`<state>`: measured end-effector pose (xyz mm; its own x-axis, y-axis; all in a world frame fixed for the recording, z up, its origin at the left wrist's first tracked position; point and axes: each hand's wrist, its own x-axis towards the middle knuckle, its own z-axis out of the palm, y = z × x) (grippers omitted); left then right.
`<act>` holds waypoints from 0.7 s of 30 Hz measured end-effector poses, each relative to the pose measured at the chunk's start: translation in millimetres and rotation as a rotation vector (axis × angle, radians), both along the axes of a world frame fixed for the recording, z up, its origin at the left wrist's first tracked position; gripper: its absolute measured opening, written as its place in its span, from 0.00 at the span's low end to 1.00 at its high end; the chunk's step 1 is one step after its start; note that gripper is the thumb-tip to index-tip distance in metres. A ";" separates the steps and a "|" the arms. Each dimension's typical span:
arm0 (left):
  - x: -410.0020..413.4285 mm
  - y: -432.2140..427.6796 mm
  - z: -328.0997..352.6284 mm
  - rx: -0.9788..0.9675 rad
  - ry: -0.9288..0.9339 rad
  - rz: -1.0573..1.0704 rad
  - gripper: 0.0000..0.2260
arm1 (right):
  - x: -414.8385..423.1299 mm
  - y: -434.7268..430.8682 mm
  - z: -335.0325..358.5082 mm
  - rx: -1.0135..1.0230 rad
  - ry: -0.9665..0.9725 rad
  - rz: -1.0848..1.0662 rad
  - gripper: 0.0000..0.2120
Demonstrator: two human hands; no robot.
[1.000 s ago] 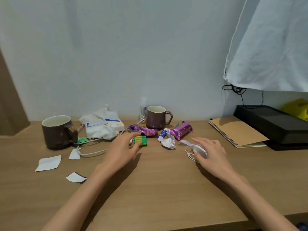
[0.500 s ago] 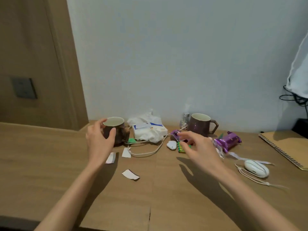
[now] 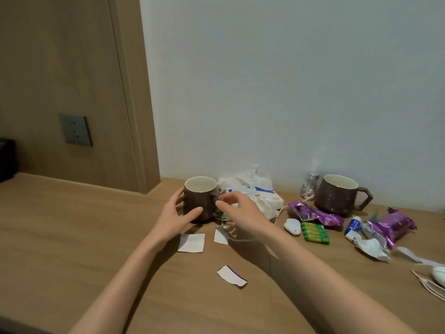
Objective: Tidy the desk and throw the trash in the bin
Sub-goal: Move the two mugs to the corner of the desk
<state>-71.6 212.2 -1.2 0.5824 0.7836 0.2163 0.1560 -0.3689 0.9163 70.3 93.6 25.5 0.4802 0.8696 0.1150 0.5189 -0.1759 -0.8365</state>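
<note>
Two hands meet at one mug [image 3: 199, 203], far on the worktop [image 3: 72, 225]. The left hand [image 3: 174, 219] has thumb and fingers wrapped round its body. The right hand [image 3: 243, 210] is at its right side, fingers drawn narrow, though I cannot tell if they hold anything. Paper scraps [image 3: 192, 242] lie just near of it. Further right, purple wrappers [image 3: 313, 214], batteries [image 3: 315, 233] and a crumpled wrapper [image 3: 370, 244] lie unsorted. No bin shows, so I'd judge the tidying barely begun.

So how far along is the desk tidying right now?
Done: nothing visibly; no bin in view. In hand: the left hand grips the left mug, the right hand is at its handle side. Left: paper scraps, purple wrappers, crumpled wrapper and batteries lie on the desk.
</note>
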 end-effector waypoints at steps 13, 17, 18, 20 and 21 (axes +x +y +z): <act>6.7 43.6 -2.4 0.038 -0.053 0.026 0.38 | 3.2 59.3 6.4 -0.099 0.134 0.134 0.13; 14.3 62.9 -8.0 0.027 -0.123 0.127 0.37 | 7.2 83.5 6.1 -0.081 0.131 0.147 0.12; 16.5 67.2 -9.9 0.027 -0.140 0.157 0.36 | 9.3 90.4 4.8 -0.074 0.141 0.148 0.11; 20.6 75.1 -13.4 0.037 -0.161 0.227 0.35 | 13.4 105.5 1.9 -0.053 0.171 0.142 0.11; 22.8 79.4 -15.2 0.046 -0.168 0.262 0.35 | 15.0 113.1 1.0 -0.042 0.191 0.140 0.11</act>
<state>-48.8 291.7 -16.3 0.3149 0.8894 0.3313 0.0990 -0.3779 0.9205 85.3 206.7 26.5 0.3641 0.9314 -0.0041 0.3737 -0.1501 -0.9153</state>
